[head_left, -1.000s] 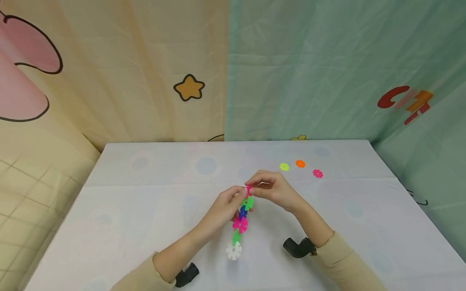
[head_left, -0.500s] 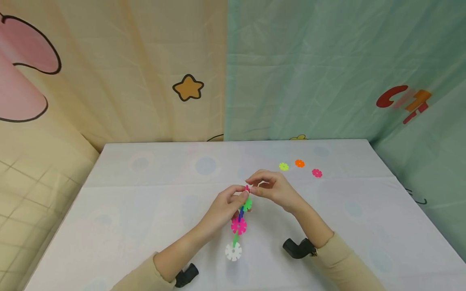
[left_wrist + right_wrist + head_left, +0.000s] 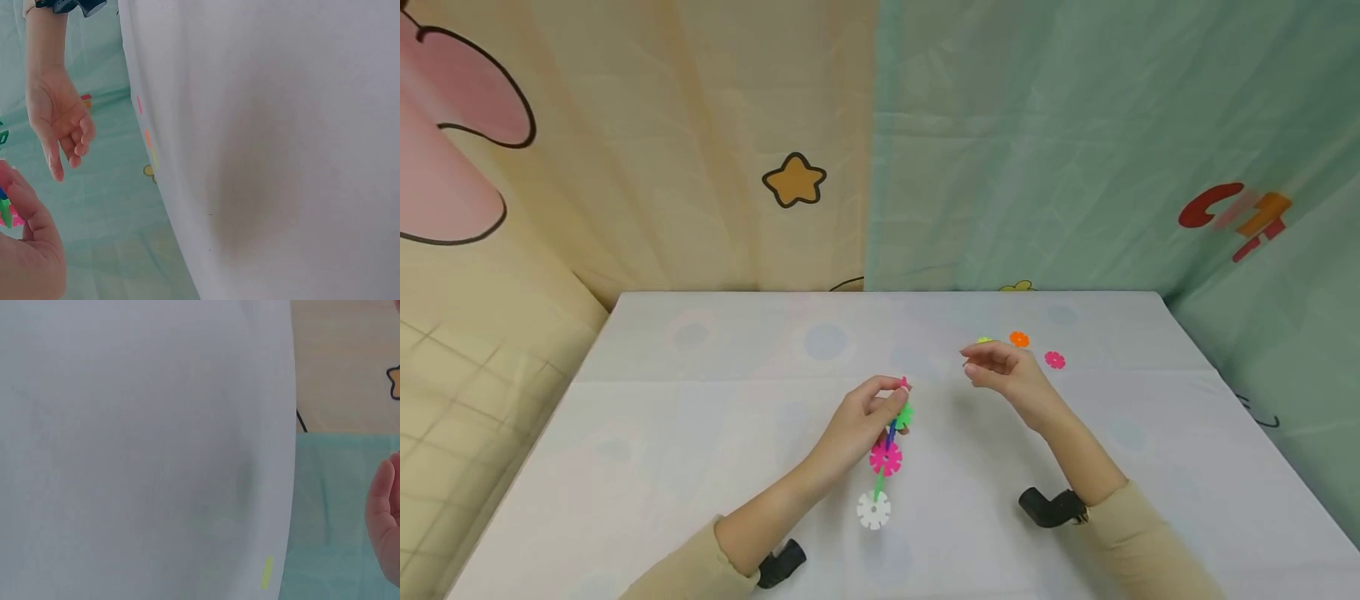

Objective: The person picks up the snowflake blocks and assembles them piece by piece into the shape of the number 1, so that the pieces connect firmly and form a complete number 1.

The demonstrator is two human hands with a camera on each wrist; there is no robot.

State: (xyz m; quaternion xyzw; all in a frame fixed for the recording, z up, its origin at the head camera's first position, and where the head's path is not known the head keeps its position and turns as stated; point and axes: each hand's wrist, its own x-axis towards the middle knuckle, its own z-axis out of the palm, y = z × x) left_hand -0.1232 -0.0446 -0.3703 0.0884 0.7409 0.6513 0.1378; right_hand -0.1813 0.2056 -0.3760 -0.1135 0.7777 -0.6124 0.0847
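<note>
My left hand (image 3: 859, 421) pinches the upper end of a chain of notched plastic discs between thumb and fingers, above the table. From the top the chain runs through a pink disc (image 3: 904, 382), a green disc (image 3: 905, 416), a blue one (image 3: 891, 435), a pink disc (image 3: 886, 457), a green one seen edge-on (image 3: 879, 483) and a white disc (image 3: 874, 510) at the bottom. My right hand (image 3: 1015, 379) hovers to the right, apart from the chain, with loosely bent fingers and nothing visible in them. Its palm (image 3: 56, 109) shows bare in the left wrist view.
Loose discs lie toward the table's back right: a yellow one (image 3: 985, 340) partly behind my right hand, an orange one (image 3: 1019, 339) and a pink one (image 3: 1055, 360). A white cloth covers the table (image 3: 700, 467). Printed curtains (image 3: 1037, 150) hang behind it.
My right hand has let go of the chain's top pink disc and moved right, toward the loose discs. My left hand still holds the chain, which has shifted slightly left.
</note>
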